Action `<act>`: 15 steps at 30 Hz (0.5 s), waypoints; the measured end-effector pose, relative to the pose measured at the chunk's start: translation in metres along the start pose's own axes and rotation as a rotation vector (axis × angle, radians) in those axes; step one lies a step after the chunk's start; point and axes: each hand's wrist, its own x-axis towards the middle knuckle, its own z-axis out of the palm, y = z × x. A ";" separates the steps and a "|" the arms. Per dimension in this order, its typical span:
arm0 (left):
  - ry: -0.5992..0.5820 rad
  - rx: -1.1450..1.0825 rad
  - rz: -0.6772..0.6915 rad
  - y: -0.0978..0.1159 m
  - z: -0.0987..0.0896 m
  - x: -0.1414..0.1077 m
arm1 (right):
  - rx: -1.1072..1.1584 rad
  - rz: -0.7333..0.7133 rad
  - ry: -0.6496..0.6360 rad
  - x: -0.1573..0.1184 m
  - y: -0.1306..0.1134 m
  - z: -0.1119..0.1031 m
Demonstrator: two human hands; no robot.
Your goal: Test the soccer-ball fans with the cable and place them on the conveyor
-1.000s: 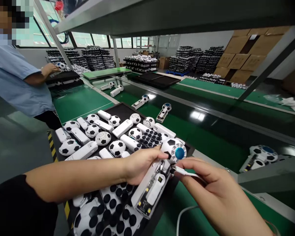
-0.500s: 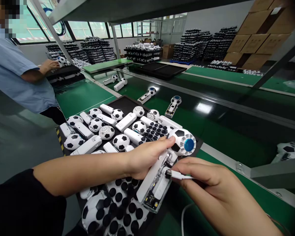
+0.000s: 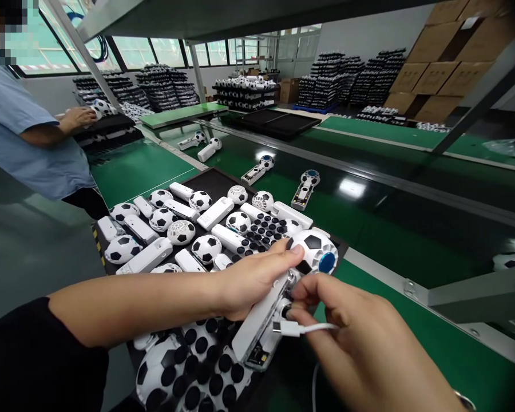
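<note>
My left hand (image 3: 257, 277) is wrapped round what looks like a handheld fan, with a soccer-ball head (image 3: 312, 252) that has a blue disc and a white handle (image 3: 255, 326). The handle's clear side shows a circuit board. My right hand (image 3: 352, 326) is closed, thumb and index finger close to a round black part on the handle. A white USB cable (image 3: 288, 328) runs out from under these fingers, its metal plug free of the handle. Part of the cable is hidden behind the hand.
Below my hands a black tray (image 3: 214, 180) holds soccer-ball heads, white handles and black round pieces. Several similar devices (image 3: 306, 189) lie on the green conveyor (image 3: 369, 229). At left, a person in a blue shirt (image 3: 30, 126) handles a ball piece. A metal bracket (image 3: 476, 297) juts in at right.
The cable's plug has come away from the handle's side and now hangs lower left of my right fingers. Those fingers have shifted up toward the round black part.
</note>
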 end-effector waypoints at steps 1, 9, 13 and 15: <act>-0.025 0.009 0.003 0.001 0.001 -0.001 | -0.028 0.009 0.030 -0.001 -0.001 0.001; -0.084 0.035 0.078 0.000 0.005 -0.005 | -0.207 0.084 0.190 -0.005 -0.004 0.011; -0.212 -0.008 0.099 -0.001 0.006 -0.007 | -0.178 0.232 0.208 -0.002 0.000 0.006; -0.284 -0.063 0.054 0.003 0.005 -0.008 | 0.019 0.295 0.120 -0.001 0.002 -0.003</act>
